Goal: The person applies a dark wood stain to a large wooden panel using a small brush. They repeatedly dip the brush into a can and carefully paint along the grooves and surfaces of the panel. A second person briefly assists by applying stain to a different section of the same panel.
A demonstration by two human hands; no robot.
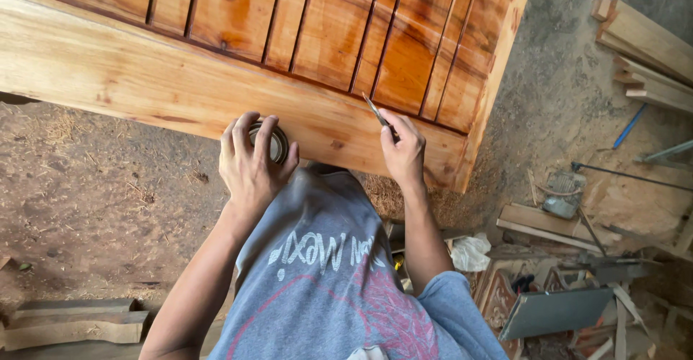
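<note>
My left hand point(250, 161) grips a small round tin point(277, 143), held against the lower rail of a large wooden panelled door point(144, 71) that lies raised in front of me. My right hand point(403, 147) pinches a thin metal blade point(375, 109), a small putty knife, whose tip rests on the door's lower rail near the right corner. The upper slats of the door are glossy orange-brown; the rail under my hands is paler bare wood. My grey printed shirt fills the lower middle of the head view.
The dirt floor point(94, 201) with sawdust lies at left. Wood offcuts point(72, 320) sit at bottom left. Planks point(646, 50) are stacked at top right. Tools, boards and a grey panel point(556, 309) clutter the floor at lower right.
</note>
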